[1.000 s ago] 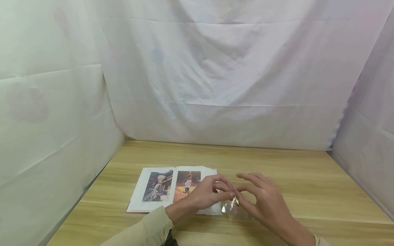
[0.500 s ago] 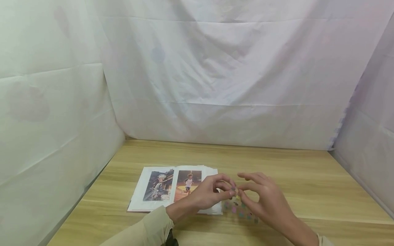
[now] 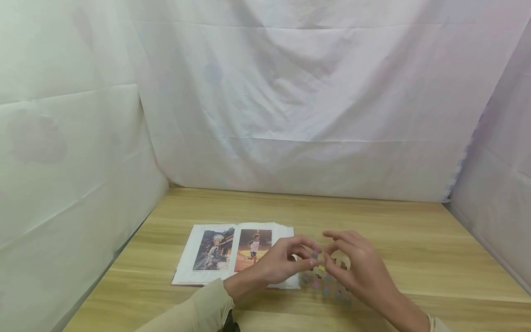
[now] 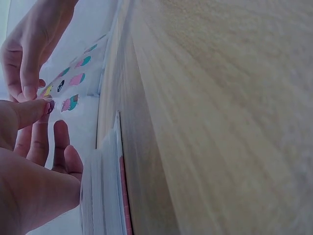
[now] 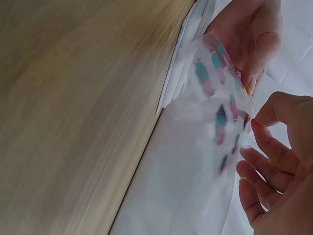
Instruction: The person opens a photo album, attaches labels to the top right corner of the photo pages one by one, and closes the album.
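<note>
A clear sticker sheet (image 3: 326,289) with small pink, teal, yellow and dark stickers is held up at the right side of an open photo album (image 3: 186,258). My left hand (image 3: 275,262) pinches the sheet's upper edge between thumb and fingers; in the left wrist view the thumb lies by a dark reddish sticker (image 4: 49,107). Beside it, my right hand (image 3: 362,269) has thumb and forefinger together at the sheet's edge, its other fingers spread. In the right wrist view the transparent sheet (image 5: 220,125) slants down between both hands.
The album lies flat, with a photo of a person in a pale hat (image 3: 213,250) and a photo of a running child (image 3: 254,246). White cloth (image 3: 290,92) hangs behind and at both sides of the wooden table (image 3: 394,230).
The sheet has turned from a shiny glare to showing its colored stickers. My right hand has shifted slightly right and up; my left hand stays nearly in place.
</note>
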`<state>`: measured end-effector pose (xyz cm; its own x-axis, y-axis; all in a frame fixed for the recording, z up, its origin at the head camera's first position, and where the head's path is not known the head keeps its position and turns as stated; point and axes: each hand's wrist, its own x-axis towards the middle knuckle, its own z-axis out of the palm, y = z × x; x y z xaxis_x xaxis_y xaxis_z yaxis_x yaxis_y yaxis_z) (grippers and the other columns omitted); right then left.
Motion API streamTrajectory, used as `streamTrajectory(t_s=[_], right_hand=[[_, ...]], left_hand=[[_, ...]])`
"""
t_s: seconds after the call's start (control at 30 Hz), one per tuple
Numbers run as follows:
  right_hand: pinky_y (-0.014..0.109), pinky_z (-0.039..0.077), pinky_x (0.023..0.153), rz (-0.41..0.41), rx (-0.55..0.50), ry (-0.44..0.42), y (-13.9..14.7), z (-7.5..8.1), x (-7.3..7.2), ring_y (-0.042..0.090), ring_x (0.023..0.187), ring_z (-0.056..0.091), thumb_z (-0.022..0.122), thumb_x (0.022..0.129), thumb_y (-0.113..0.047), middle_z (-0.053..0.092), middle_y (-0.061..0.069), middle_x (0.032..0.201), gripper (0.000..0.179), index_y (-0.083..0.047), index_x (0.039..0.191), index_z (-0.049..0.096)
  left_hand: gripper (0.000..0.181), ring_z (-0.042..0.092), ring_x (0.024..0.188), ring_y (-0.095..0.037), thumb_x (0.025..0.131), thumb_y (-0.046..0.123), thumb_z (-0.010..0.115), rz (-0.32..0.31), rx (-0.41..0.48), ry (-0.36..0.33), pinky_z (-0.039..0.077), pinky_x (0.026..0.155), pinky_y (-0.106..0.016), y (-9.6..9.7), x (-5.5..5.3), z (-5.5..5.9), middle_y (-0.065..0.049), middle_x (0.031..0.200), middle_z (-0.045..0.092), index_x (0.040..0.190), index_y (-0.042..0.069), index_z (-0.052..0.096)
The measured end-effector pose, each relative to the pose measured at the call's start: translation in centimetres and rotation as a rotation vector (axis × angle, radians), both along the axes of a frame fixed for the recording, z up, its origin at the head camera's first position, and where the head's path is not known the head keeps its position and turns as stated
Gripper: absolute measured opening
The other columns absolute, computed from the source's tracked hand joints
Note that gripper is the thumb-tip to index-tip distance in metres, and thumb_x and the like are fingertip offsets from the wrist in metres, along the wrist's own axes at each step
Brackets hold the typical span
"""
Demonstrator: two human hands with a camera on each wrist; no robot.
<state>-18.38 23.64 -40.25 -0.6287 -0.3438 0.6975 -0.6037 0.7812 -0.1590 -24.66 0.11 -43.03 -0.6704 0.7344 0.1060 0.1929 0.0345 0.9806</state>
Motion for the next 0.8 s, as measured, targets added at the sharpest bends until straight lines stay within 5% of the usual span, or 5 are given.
streamTrajectory(t_s=[0.23,0.47,0.8], right_hand=[[0.035,0.06,0.1,-0.035,-0.027,-0.018,0.32,-0.02,-0.05,0.022,0.117,0.071,0.091,0.08,-0.01,0.077,0.001,0.129,0.023,-0.023,0.089,0.075],[0.058,0.056,0.097,-0.022,-0.003,-0.003,-0.03,-0.07,0.2,0.023,0.118,0.071,0.097,0.077,-0.023,0.077,0.0,0.134,0.023,-0.028,0.093,0.082],[0.059,0.058,0.094,-0.005,0.037,0.022,-0.45,0.1,0.42,0.023,0.117,0.07,0.097,0.076,-0.02,0.077,0.003,0.134,0.022,-0.029,0.091,0.084]], left_hand=[[0.026,0.074,0.103,-0.008,0.106,0.021,0.071,0.015,-0.013,-0.005,0.059,0.095,-0.025,-0.06,0.16,0.12,-0.017,0.118,0.08,0.131,0.017,0.07],[0.019,0.07,0.107,-0.008,0.106,0.024,0.071,0.049,-0.038,0.034,0.055,0.087,-0.022,0.03,0.27,0.12,-0.003,0.115,0.08,0.124,0.019,0.077],[0.016,0.071,0.106,-0.009,0.105,0.021,0.072,0.062,-0.017,0.01,0.055,0.088,-0.023,0.1,0.47,0.13,-0.003,0.116,0.08,0.121,0.018,0.076]])
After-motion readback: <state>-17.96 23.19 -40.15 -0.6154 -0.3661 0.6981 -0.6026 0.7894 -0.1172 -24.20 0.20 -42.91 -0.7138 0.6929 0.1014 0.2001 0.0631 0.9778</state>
